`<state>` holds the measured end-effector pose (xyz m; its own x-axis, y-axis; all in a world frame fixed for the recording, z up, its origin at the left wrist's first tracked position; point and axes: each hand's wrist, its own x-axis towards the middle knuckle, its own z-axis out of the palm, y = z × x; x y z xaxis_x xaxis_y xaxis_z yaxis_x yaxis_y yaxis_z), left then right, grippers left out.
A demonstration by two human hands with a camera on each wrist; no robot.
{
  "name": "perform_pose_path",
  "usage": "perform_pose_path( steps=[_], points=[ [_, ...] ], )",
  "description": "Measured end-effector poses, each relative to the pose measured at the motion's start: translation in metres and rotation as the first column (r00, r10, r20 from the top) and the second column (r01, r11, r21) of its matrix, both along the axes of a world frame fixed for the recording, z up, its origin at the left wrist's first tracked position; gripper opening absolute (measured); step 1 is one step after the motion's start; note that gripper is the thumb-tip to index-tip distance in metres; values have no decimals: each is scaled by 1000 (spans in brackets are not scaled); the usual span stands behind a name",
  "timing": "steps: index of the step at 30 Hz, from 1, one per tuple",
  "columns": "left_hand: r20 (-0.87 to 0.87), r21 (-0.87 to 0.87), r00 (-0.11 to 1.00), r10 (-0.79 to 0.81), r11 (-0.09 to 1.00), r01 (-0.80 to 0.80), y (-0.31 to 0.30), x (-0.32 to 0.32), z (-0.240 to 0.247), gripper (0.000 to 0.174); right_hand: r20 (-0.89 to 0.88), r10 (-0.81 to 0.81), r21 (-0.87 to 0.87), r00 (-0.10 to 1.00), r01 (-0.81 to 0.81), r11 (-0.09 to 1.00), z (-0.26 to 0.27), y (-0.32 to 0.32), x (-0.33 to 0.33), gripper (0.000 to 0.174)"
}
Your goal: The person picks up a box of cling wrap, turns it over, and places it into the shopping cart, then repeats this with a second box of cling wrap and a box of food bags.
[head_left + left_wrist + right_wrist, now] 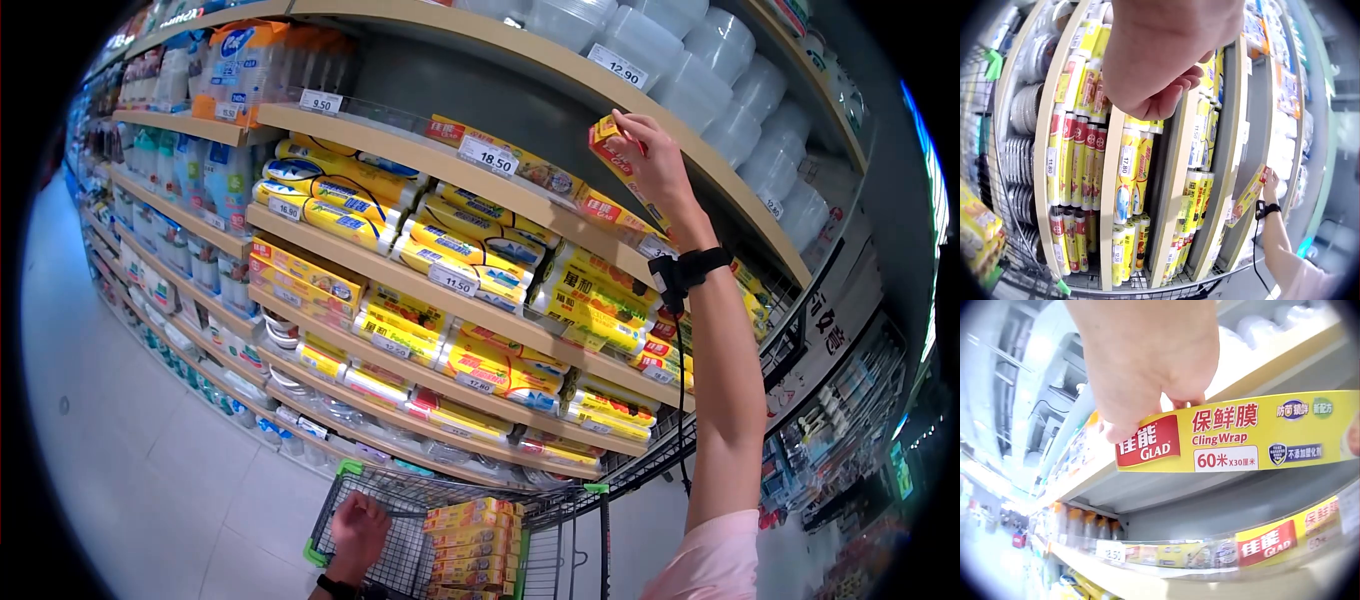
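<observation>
Thumb and fingers of the right hand [655,165] pinch one end of a yellow-and-red Glad cling wrap box [612,148]. The arm is raised, and the box is held tilted just off the front edge of the upper shelf [390,143]. More boxes of the same brand [610,210] lie along that edge near an 18.50 price tag [487,156]. The left hand [358,532] rests low at the near left corner of the wire cart [345,470], fingers curled; whether it grips the rim cannot be told. A stack of yellow boxes [470,545] stands inside the cart, against its right side.
</observation>
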<state>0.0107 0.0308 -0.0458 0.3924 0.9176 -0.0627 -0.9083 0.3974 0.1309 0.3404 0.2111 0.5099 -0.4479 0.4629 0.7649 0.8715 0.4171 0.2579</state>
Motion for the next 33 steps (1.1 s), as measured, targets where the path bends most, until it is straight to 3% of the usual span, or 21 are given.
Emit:
perform_pose_path(
  steps=[2,6,10,13,14,17,21,24,28,29,32,33],
  points=[
    [-65,58,997,49,997,-45,6,-1,15,24,81,34,39,996,-37,999,-7,-11,-28,36],
    [-228,307,960,165,947,-91,21,-5,58,20,77,175,14,981,-177,984,-36,-37,-81,35],
    [-240,484,934,264,867,-121,24,-12,104,35,137,165,141,977,-184,973,-90,-85,-129,47],
    [-314,563,895,317,821,-94,19,-19,134,57,34,258,23,965,-259,966,-149,-120,-157,55],
    [-343,584,879,332,808,-78,18,-20,144,65,28,295,22,955,-295,955,-170,-130,-164,48],
    [-370,669,823,431,738,-86,17,-22,159,83,-91,357,-132,930,-366,921,-223,-161,-183,51],
    [-320,731,816,482,673,-111,3,-22,174,87,-233,364,-301,902,-423,855,-286,-190,-200,56],
    [-420,764,716,557,644,-53,4,-20,142,83,-342,336,-349,878,-451,822,-323,-206,-211,55],
    [-495,713,648,579,696,-78,-11,-17,103,69,-424,229,-424,876,-416,804,-360,-217,-204,60],
    [-476,691,690,546,717,-91,-15,-16,96,66,-431,199,-440,880,-398,805,-367,-223,-199,62],
    [-555,677,565,610,726,-118,-17,-21,80,62,-421,-145,-531,895,-113,840,-391,-247,-159,73],
    [-577,514,671,466,845,-144,-18,-21,69,61,-368,-341,-586,865,69,807,-408,-265,-133,77]
  ],
)
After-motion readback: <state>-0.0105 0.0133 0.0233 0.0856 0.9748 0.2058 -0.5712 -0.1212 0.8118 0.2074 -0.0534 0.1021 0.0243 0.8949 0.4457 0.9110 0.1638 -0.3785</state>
